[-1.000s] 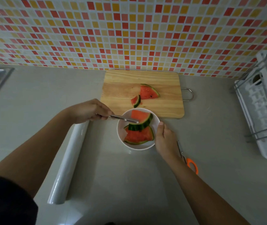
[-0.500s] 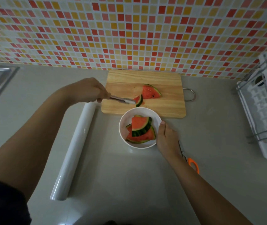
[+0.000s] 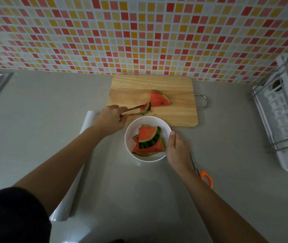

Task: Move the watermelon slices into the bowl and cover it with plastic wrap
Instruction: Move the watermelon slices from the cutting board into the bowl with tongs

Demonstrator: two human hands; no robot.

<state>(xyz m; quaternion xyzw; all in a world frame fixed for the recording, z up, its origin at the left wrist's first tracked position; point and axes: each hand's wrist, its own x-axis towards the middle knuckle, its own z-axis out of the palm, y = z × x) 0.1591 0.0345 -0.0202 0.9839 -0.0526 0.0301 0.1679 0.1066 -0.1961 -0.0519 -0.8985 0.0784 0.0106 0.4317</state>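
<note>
A second earlier my tongs had been over the bowl. Now my left grip was closed round the thin metal tongs out on the board, their toothed tips pinching the small slice by its red flesh and striped rind. The bowl's load had not changed. My right grip stayed on the round white bowl, thumb on the rim and fingers curved round its side. Inside lay overlapping wedges, wet red flesh edged with dark green rind. A larger wedge with black seeds lay flat on the pale, grained wooden cutting board, just beyond the small one. The smooth white roll of plastic wrap lay on the grey table under my left forearm, and orange-handled scissors lay beside my right wrist.
</note>
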